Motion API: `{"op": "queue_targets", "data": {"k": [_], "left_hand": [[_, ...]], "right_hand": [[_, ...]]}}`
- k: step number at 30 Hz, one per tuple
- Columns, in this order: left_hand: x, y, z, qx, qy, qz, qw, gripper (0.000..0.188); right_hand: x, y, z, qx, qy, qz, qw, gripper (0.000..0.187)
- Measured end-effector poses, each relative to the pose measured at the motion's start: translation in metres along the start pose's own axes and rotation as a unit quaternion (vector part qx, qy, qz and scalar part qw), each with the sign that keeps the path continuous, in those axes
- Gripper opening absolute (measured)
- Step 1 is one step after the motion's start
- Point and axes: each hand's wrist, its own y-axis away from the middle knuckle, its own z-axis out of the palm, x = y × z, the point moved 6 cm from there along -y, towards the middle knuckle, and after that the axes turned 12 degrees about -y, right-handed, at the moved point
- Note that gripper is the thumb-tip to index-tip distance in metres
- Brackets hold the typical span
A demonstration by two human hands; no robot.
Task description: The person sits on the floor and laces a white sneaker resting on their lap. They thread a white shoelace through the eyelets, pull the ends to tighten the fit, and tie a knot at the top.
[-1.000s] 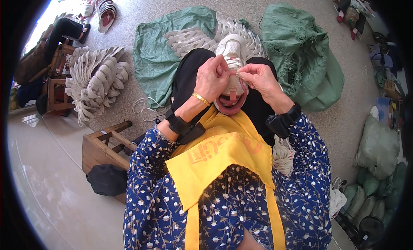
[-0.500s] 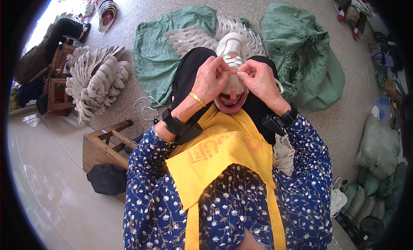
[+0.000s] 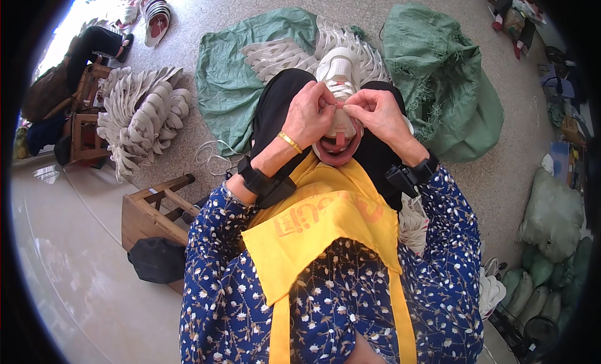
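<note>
A white and beige sneaker (image 3: 339,68) with a pink lining rests between my knees, its toe pointing away from me and its collar opening toward me. White laces (image 3: 341,88) cross its upper part. Over the tongue (image 3: 340,123), both hands meet with fingertips almost touching. My left hand (image 3: 308,115) is closed in a pinch on the lace at the left side of the eyelets. From the right, my right hand (image 3: 380,118) also pinches the lace. The fingers hide most of the lace between them.
Stacked white shoe uppers (image 3: 144,116) lie on the floor at left, with more uppers (image 3: 282,57) on a green sheet (image 3: 216,82) ahead. A green woven sack (image 3: 438,82) stands at right. A wooden stool (image 3: 147,217) is by my left side. Another person's leg (image 3: 100,41) shows far left.
My right hand has shifted slightly left, closer to my left hand. The shoe stays between my knees, and the view has moved slightly.
</note>
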Motion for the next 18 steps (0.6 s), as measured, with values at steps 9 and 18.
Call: {"op": "queue_targets", "data": {"k": [9,18], "left_hand": [[-0.005,0.001,0.003,0.003,-0.003,-0.016,1.000,0.008],[-0.001,0.000,0.001,-0.007,0.002,-0.046,0.999,0.005]], "right_hand": [[-0.002,-0.003,0.003,-0.013,-0.040,0.029,0.999,0.016],[-0.005,-0.002,-0.003,-0.050,-0.060,0.091,0.993,0.015]]}}
